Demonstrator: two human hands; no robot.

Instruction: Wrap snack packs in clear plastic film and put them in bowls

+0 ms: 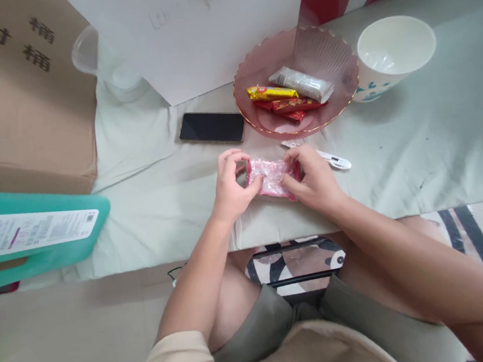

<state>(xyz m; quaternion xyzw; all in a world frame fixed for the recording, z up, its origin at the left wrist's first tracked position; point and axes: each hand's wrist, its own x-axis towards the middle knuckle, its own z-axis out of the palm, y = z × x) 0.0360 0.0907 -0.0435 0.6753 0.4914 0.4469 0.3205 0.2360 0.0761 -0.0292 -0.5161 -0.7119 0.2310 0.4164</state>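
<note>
A small pink-edged packet with crinkled clear plastic film lies between my two hands at the near side of the table. Around its left end curl the fingers of my left hand, thumb pressed on top of the film. My right hand grips the right end the same way, its thumb also on the film. Just behind the right hand is a slim white tool with a dark slot, perhaps a utility knife; my fingers cover its middle. What the packet contains cannot be made out.
A pink ribbed bowl with wrapped snacks stands beyond my hands, a black phone to its left. A white paper cup is at right. Cardboard box, clear plastic cup and green jug occupy the left; a white box is behind.
</note>
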